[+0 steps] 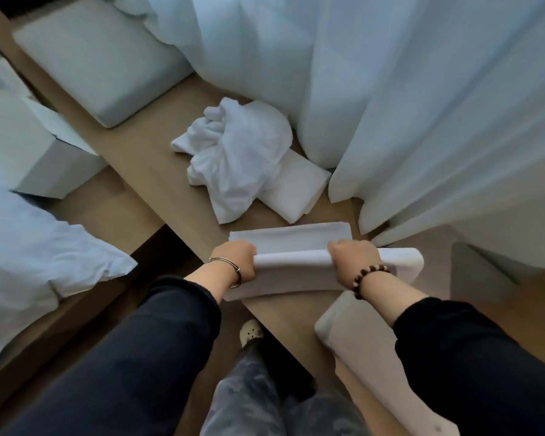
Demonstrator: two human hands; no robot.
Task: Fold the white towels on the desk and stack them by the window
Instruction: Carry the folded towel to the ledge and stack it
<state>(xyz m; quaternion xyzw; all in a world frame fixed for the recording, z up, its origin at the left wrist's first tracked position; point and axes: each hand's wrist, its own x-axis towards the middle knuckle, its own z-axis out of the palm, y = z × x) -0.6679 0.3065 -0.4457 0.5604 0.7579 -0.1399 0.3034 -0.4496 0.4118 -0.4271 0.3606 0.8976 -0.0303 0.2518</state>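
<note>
White towel (296, 265) on a tan wooden bench (132, 152)
Black sleeves (170, 309); silver bangle (225, 261); brown-and-white beaded bracelet (370, 273); mottled grey trousers (249, 398).

**Single head-worn wide-angle view, aimed forward and steeply down.**

The camera looks from above the person's own forearms, close to the left hand (238, 261) and right hand (353, 259), which grip a towel (293, 261) just below the frame's middle. The desk (132, 149) runs diagonally from upper left to lower right. The curtain (422, 89) fills the upper right, and the person's legs (249, 401) reach the bottom edge.
</note>
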